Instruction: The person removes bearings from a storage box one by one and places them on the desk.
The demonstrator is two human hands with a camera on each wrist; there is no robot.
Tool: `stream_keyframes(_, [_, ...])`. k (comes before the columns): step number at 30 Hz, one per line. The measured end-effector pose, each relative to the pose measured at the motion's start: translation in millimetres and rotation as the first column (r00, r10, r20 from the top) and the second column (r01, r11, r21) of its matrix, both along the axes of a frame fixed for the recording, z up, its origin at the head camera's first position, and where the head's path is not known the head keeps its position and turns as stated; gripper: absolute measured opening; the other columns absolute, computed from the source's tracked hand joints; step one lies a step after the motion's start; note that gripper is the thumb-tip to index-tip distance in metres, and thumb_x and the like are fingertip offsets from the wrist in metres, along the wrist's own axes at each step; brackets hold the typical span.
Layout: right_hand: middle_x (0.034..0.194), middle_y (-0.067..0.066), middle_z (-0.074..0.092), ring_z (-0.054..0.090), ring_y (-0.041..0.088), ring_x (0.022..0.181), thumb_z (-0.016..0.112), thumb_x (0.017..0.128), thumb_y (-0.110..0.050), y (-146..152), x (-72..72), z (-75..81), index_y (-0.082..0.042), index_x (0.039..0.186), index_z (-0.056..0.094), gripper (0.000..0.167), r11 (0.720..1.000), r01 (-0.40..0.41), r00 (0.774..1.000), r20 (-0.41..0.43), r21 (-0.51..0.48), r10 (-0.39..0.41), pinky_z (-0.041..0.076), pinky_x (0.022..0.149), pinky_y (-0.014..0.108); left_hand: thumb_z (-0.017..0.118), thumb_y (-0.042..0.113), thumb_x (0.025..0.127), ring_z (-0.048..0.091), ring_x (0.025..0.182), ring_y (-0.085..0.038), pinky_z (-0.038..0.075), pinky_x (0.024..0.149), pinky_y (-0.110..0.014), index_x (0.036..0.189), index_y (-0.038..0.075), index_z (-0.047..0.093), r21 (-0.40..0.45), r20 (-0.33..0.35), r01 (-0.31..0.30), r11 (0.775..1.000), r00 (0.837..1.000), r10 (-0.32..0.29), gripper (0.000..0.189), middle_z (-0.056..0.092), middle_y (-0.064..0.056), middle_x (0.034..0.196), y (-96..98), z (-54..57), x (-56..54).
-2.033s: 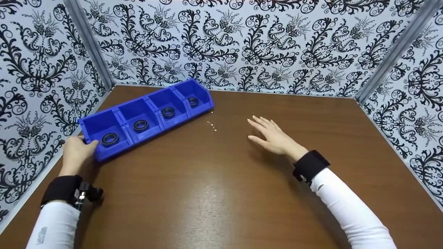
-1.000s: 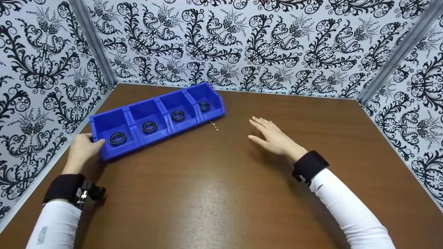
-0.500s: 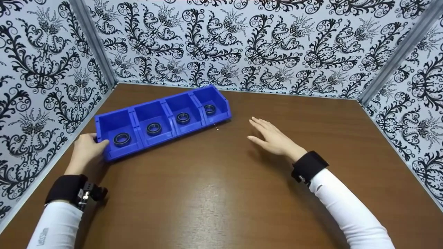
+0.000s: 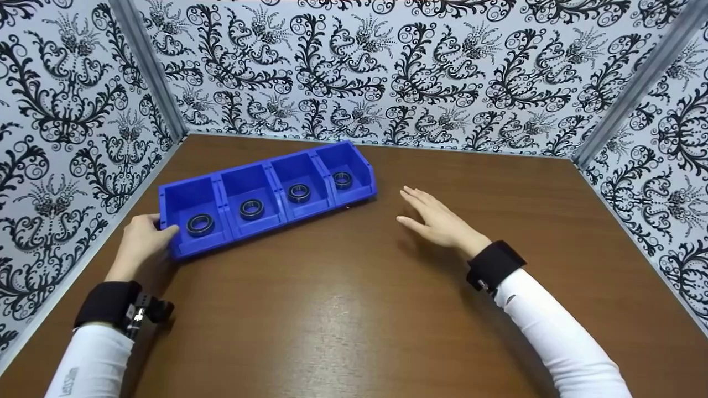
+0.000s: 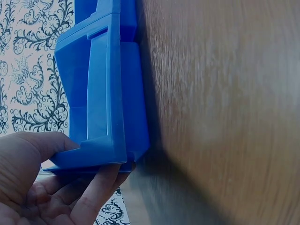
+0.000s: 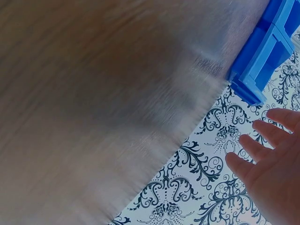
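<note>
A long blue plastic bin (image 4: pixel 285 215) with a row of compartments stands slanted on the left half of the table. Inside each compartment lies one black ball bearing, such as the leftmost bearing (image 4: pixel 200 225) and the rightmost bearing (image 4: pixel 342 179). My left hand (image 4: pixel 142 243) grips the bin's near left end, thumb over the rim; in the left wrist view its fingers (image 5: pixel 96 194) curl beneath that end. To the right of the bin, my right hand (image 4: pixel 440 221) holds nothing and hovers over the table with fingers straight and spread. The right wrist view shows these fingers (image 6: pixel 255 149) apart from the bin.
The brown wooden table (image 4: pixel 387 309) is closed in by patterned panels (image 4: pixel 354 72) at the back and both sides. Grey metal posts (image 4: pixel 149 69) rise at the back corners. A small pale mark (image 4: pixel 347 207) shows at the bin's front edge.
My left hand has shifted the bin to the right and slightly toward me, so it now covers most of the pale marks on the table. The right hand has stayed almost still.
</note>
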State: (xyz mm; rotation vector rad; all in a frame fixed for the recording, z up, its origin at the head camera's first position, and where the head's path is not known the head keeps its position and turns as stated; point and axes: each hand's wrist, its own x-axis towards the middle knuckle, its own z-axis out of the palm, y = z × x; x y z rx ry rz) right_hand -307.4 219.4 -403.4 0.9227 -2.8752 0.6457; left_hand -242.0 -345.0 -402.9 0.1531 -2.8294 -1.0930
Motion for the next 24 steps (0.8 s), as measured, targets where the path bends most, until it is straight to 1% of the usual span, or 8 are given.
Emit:
stream_keyframes(3, [0.163, 0.018, 0.027, 0.021, 0.037, 0.150, 0.054, 0.104, -0.042, 0, -0.3, -0.1, 0.001, 0.156, 0.032, 0.071, 1.000, 0.001, 1.000, 0.004, -0.003, -0.001, 0.016, 0.120, 0.052, 0.060, 0.016, 0.095, 0.064, 0.090, -0.035, 0.049, 0.074, -0.034, 0.126, -0.022, 0.056, -0.009, -0.014, 0.001, 1.000, 1.000, -0.002, 0.049, 0.067, -0.034, 0.107, 2.0, -0.4, -0.1])
stream_keyframes(6, [0.163, 0.018, 0.027, 0.022, 0.037, 0.150, 0.054, 0.104, -0.041, 0, -0.7, -0.3, 0.001, 0.156, 0.032, 0.071, 1.000, 0.001, 1.000, 0.002, -0.008, -0.001, 0.016, 0.120, 0.052, 0.060, 0.015, 0.094, 0.063, 0.093, -0.040, 0.051, 0.083, -0.047, 0.126, -0.021, 0.057, -0.014, -0.027, 0.009, 1.000, 1.000, -0.010, 0.048, 0.066, -0.036, 0.109, 3.9, -1.0, -0.6])
stream_keyframes(9, [0.163, 0.018, 0.027, 0.023, 0.037, 0.149, 0.055, 0.104, -0.041, 0, -0.9, -0.4, 0.001, 0.156, 0.032, 0.071, 1.000, 0.001, 1.000, 0.000, -0.012, -0.001, 0.017, 0.120, 0.051, 0.059, 0.014, 0.094, 0.062, 0.097, -0.045, 0.048, 0.090, -0.058, 0.127, -0.021, 0.055, -0.013, -0.028, 0.020, 1.000, 0.999, -0.021, 0.048, 0.064, -0.038, 0.112, 5.2, -1.0, -0.9])
stream_keyframes(12, [0.163, 0.019, 0.028, 0.023, 0.037, 0.149, 0.055, 0.103, -0.041, 0, -0.9, -0.2, 0.001, 0.156, 0.033, 0.071, 1.000, 0.005, 1.000, 0.005, -0.021, -0.005, 0.017, 0.120, 0.050, 0.059, 0.014, 0.095, 0.062, 0.099, -0.046, 0.046, 0.093, -0.060, 0.129, -0.022, 0.054, -0.009, -0.019, 0.030, 1.000, 0.999, -0.030, 0.050, 0.062, -0.040, 0.115, 6.3, -0.4, -0.9])
stream_keyframes(15, [0.163, 0.019, 0.028, 0.022, 0.037, 0.150, 0.056, 0.103, -0.041, 0, -1.1, -0.3, 0.000, 0.156, 0.033, 0.071, 0.999, 0.010, 1.000, 0.015, -0.035, -0.010, 0.017, 0.120, 0.050, 0.059, 0.014, 0.095, 0.064, 0.094, -0.042, 0.050, 0.090, -0.054, 0.128, -0.022, 0.054, -0.001, -0.011, 0.041, 0.999, 0.999, -0.041, 0.049, 0.063, -0.039, 0.114, 7.6, 0.7, -0.8])
stream_keyframes(18, [0.162, 0.019, 0.028, 0.023, 0.036, 0.150, 0.056, 0.103, -0.040, -1, -1.4, -0.8, 0.001, 0.156, 0.033, 0.071, 0.999, 0.013, 1.000, 0.018, -0.038, -0.013, 0.017, 0.120, 0.050, 0.060, 0.014, 0.095, 0.066, 0.088, -0.034, 0.054, 0.080, -0.037, 0.127, -0.021, 0.056, 0.008, 0.000, 0.049, 0.999, 0.999, -0.049, 0.048, 0.065, -0.037, 0.111, 9.5, 1.2, -0.9])
stream_keyframes(20, [0.162, 0.020, 0.029, 0.023, 0.036, 0.149, 0.056, 0.103, -0.039, 0, -1.7, -1.2, 0.002, 0.156, 0.033, 0.070, 0.999, 0.012, 1.000, 0.017, -0.042, -0.012, 0.017, 0.120, 0.050, 0.060, 0.014, 0.095, 0.067, 0.086, -0.030, 0.051, 0.075, -0.028, 0.126, -0.020, 0.057, 0.013, 0.004, 0.052, 0.999, 0.999, -0.052, 0.047, 0.067, -0.034, 0.109, 10.8, 1.2, -1.1])
stream_keyframes(24, [0.161, 0.021, 0.030, 0.024, 0.036, 0.149, 0.056, 0.103, -0.039, -1, -2.3, -1.8, 0.002, 0.155, 0.034, 0.069, 0.999, 0.018, 1.000, 0.027, -0.049, -0.016, 0.017, 0.120, 0.049, 0.061, 0.015, 0.094, 0.067, 0.084, -0.028, 0.048, 0.072, -0.024, 0.126, -0.019, 0.058, 0.010, 0.009, 0.057, 0.998, 0.998, -0.057, 0.046, 0.068, -0.031, 0.106, 11.6, 0.2, -1.2])
